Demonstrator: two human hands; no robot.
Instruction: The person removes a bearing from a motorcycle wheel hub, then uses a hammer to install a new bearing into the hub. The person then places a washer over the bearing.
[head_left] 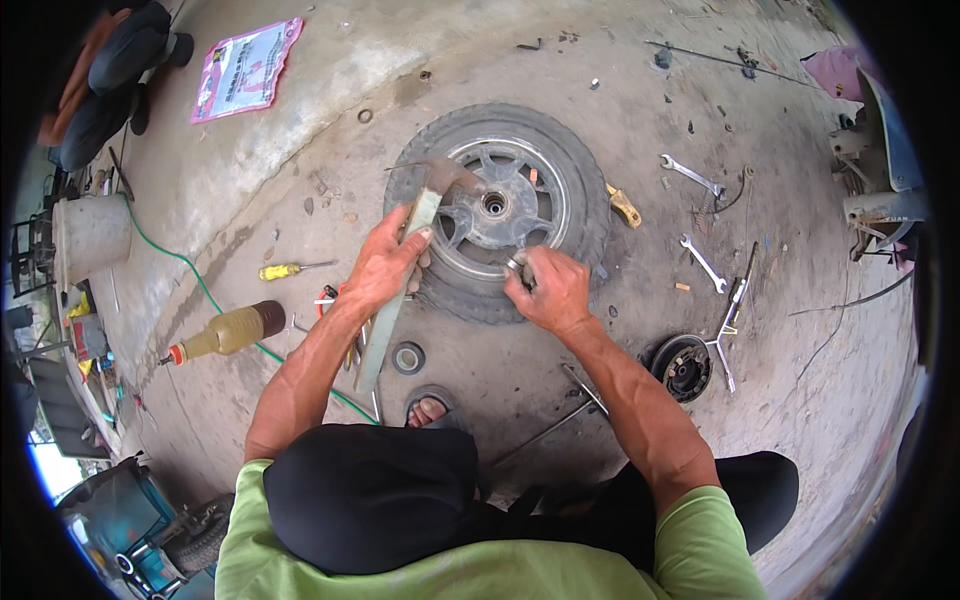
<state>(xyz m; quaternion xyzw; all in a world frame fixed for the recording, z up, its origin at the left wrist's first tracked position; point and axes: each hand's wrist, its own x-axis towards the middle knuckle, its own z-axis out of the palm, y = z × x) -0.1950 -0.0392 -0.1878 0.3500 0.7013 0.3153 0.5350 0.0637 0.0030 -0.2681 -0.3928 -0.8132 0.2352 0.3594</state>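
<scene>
A motor-scooter wheel with a black tyre [592,190] lies flat on the ground before me, its metal hub [494,204] facing up. My left hand [384,258] is wrapped round the flat, pale-green handle of a hammer [380,340]. The hammer's head is smeared by motion above the wheel's left side. Over the near right part of the wheel, my right hand [552,288] is closed on a small, round metal part [516,265]. The fingers cover most of that part, so its exact kind cannot be told.
Left of the wheel lie a yellow screwdriver [280,271], an oil bottle [236,332] and a green cord [190,262]. Wrenches [703,262], a Y-shaped socket wrench [719,345], a brake plate [683,368] and a yellow-handled tool [625,207] lie right. A person [115,60] is far left.
</scene>
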